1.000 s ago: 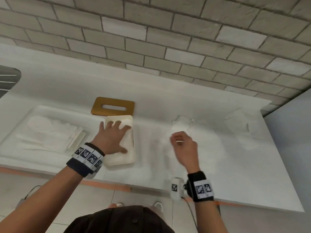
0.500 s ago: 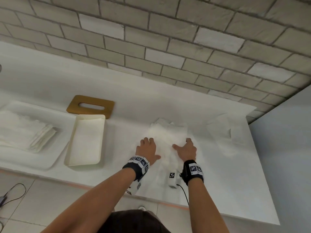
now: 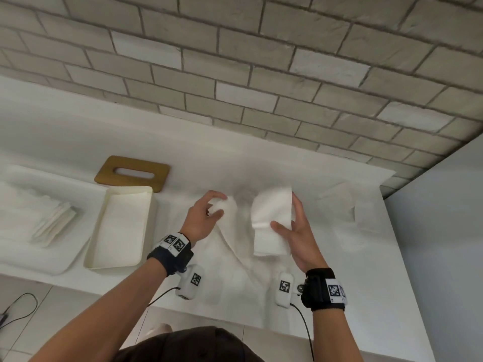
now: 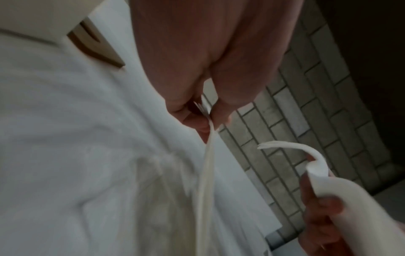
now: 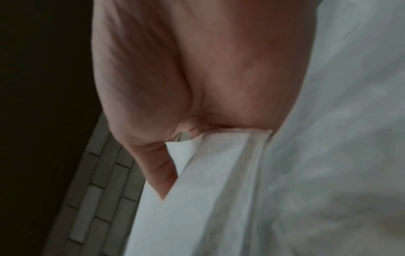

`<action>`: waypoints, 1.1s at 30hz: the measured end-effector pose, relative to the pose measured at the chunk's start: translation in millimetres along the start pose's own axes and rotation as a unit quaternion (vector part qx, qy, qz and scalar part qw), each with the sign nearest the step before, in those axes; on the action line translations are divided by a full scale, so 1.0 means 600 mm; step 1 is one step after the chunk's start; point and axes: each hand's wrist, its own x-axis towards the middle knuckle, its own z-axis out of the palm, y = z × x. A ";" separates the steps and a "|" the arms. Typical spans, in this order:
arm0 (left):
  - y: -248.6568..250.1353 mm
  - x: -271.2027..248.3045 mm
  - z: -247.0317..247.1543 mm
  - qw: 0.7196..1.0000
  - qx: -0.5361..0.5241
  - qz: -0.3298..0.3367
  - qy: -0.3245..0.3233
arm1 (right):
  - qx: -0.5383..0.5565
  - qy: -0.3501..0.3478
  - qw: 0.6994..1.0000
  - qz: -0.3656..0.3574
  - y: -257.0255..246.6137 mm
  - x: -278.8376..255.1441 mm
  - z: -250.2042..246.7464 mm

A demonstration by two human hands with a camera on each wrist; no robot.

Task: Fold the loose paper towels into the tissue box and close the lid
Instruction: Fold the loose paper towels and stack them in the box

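My left hand (image 3: 202, 218) pinches one far corner of the paper towel (image 3: 271, 223) between thumb and fingers (image 4: 197, 121); my right hand (image 3: 295, 231) grips the other far end, thumb on top and fingers curled behind, so that a folded flap stands up off the counter (image 3: 392, 296) while the rest of the sheet lies spread beneath both wrists; the tissue box (image 3: 122, 226) is my landmark, open and cream-coloured, lying on the counter well to the left of the towel; its wooden lid (image 3: 132, 173) with the slot lies flat just behind the box, touching or nearly touching its far edge, I cannot tell which; left of the box sits a white tray (image 3: 34, 262) holding a stack of folded towels (image 3: 49, 223); far to the right of the box, beyond my right hand, another loose sheet (image 3: 339, 202) lies flat near the brick wall (image 3: 235, 74); the towel I hold is apart from the box, not yet in it.
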 end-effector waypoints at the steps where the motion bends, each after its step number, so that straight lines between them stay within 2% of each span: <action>1: 0.008 0.002 -0.010 1.000 0.003 0.010 -0.010 | 0.018 -0.022 1.000 -0.002 -0.014 -0.005 0.014; 4: 0.048 0.003 -0.039 0.999 -0.024 -0.011 -0.034 | 0.034 -0.066 0.997 -0.011 -0.032 -0.004 0.060; 8: 0.090 -0.005 -0.081 0.972 -0.213 -0.078 -0.068 | -0.042 -0.082 0.996 -0.007 -0.019 0.012 0.127; 9: 0.096 -0.006 -0.093 0.967 -0.227 -0.087 -0.078 | -0.066 -0.081 0.994 -0.008 -0.014 0.013 0.143; 11: 0.100 -0.015 -0.113 0.978 -0.180 -0.060 -0.082 | -0.099 -0.072 0.992 -0.015 -0.006 0.012 0.172; 14: 0.095 -0.029 -0.140 0.997 -0.046 0.009 -0.053 | -0.113 -0.048 0.992 -0.025 -0.002 0.009 0.213; 19: 0.115 -0.057 -0.197 0.993 -0.049 0.064 -0.092 | -0.141 -0.067 0.988 -0.021 -0.016 0.004 0.281; 20: 0.120 -0.064 -0.212 0.992 -0.061 0.068 -0.084 | -0.125 -0.074 0.989 -0.029 -0.018 0.000 0.297; 22: 0.130 -0.074 -0.244 0.991 -0.114 0.059 -0.026 | -0.058 -0.072 0.995 -0.048 -0.019 -0.010 0.331; 24: 0.129 -0.077 -0.281 0.981 -0.186 0.040 0.042 | -0.015 -0.044 0.997 -0.060 -0.020 -0.024 0.372; 26: 0.121 -0.076 -0.317 0.973 -0.212 0.043 0.085 | -0.012 0.000 0.999 -0.053 -0.013 -0.037 0.422; 30: 0.068 -0.064 -0.369 0.978 -0.158 0.068 0.121 | -0.013 0.053 0.997 -0.060 0.005 -0.050 0.519; 33: -0.009 -0.047 -0.406 0.988 -0.085 0.068 0.113 | -0.137 0.059 0.987 -0.066 0.038 -0.039 0.568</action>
